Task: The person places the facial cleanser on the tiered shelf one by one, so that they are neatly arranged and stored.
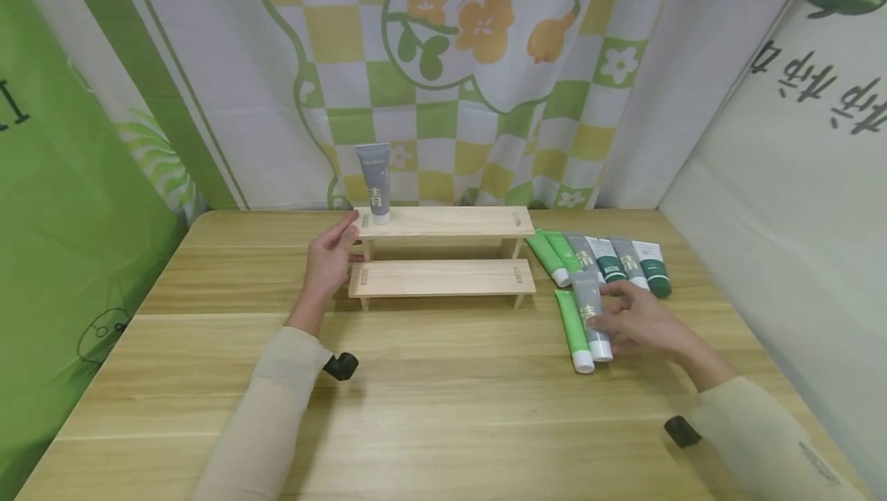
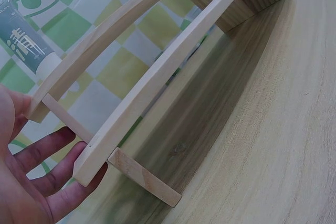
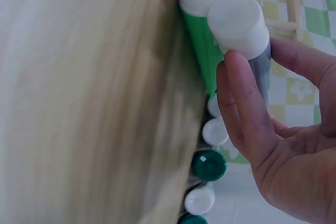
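Note:
A two-tier wooden display rack (image 1: 440, 278) stands on the table. At its left end my left hand (image 1: 328, 258) holds on, the fingers around the board ends in the left wrist view. A grey squeeze tube (image 1: 376, 178) with a white cap stands upright, cap down, on the upper tier's left end. On the right, my right hand (image 1: 640, 320) pinches another grey tube (image 3: 261, 74) near its white cap, thumb and fingers on opposite sides. Close beside that tube lies a bright green tube (image 1: 571, 324), cap toward me.
Behind the right hand several tubes lie in a row, among them a green tube (image 1: 547, 257), a grey tube (image 1: 627, 261) and a white tube with a dark green cap (image 1: 654, 268). A patterned curtain (image 1: 443, 131) hangs behind the wooden table (image 1: 430, 409).

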Tool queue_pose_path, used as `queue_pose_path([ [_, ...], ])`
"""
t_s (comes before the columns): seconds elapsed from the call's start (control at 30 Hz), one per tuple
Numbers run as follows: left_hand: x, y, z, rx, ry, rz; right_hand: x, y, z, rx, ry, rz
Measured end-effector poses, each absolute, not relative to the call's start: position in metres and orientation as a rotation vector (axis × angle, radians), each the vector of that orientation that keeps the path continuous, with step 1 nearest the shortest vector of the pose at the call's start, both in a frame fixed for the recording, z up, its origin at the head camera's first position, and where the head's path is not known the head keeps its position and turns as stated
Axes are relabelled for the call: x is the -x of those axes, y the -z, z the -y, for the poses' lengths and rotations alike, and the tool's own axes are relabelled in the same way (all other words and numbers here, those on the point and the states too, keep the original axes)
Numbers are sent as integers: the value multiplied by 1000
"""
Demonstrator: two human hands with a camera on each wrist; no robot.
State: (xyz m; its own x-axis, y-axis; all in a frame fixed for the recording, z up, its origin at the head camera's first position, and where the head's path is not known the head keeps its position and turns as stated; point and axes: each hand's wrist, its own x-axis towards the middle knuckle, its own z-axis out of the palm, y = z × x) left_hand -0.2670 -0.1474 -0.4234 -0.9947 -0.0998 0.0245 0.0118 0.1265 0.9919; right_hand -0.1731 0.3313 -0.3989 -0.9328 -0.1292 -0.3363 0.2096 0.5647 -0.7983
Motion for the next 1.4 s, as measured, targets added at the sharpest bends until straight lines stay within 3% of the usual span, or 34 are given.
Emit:
queue_pose_path([
  [0.83, 264, 421, 146, -93, 2041, 2264, 197, 346, -252, 240, 1379, -2475],
  [1.4, 264, 422, 146, -90, 2023, 2276, 226, 327, -192, 303, 1495, -2495],
])
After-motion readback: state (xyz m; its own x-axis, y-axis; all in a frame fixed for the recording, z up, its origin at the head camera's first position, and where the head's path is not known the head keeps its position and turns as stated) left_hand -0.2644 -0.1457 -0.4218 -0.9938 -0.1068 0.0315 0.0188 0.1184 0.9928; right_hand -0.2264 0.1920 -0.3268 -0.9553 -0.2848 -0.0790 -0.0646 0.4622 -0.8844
